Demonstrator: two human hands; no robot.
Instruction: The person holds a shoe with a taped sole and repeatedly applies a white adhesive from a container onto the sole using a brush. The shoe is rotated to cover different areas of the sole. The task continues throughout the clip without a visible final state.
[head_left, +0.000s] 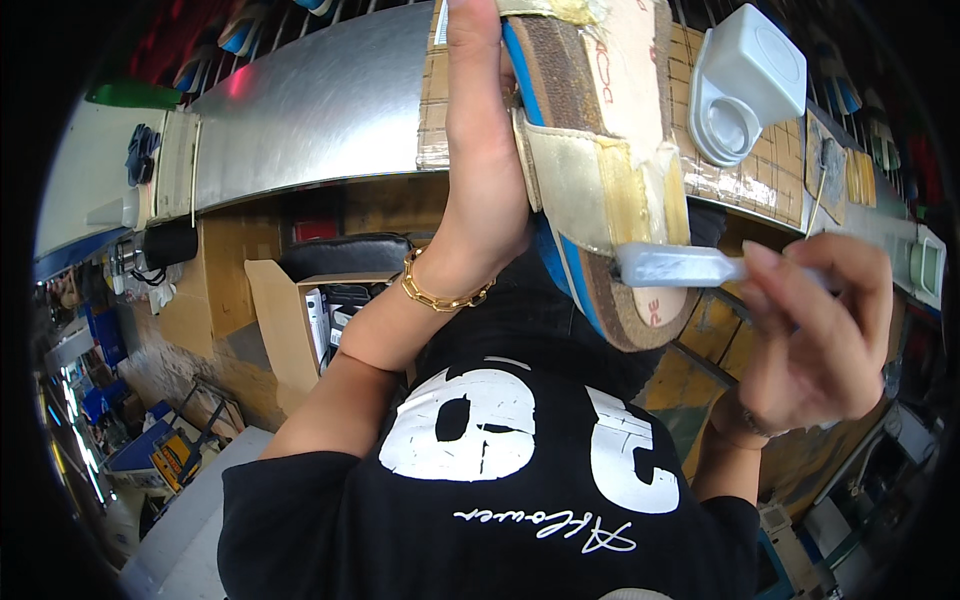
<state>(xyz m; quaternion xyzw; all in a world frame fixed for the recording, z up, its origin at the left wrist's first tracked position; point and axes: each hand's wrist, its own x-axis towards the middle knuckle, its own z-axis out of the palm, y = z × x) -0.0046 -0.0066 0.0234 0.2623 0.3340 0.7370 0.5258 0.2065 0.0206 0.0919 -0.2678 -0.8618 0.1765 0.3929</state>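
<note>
A sandal [570, 180] is held up in front of me, toe end toward my body. It has cream straps, a brown side with a blue lower edge and a pale form or insole inside. My left hand [485, 170] is closed around its left side, with some fingers hidden behind it. In my right hand [820, 330], a small brush [680, 267] with a whitish translucent body is pinched between thumb and fingers. The brush tip touches the sandal near the front strap's lower edge. Yellowish residue shows on the straps.
A white plastic pot [760, 65] with a round cup at its front stands on taped cardboard [755, 190], right of the sandal. The metal worktop [330, 110] runs left. Below it is an open cardboard box [275, 315] holding items. More shoes [240, 30] sit on a rack beyond.
</note>
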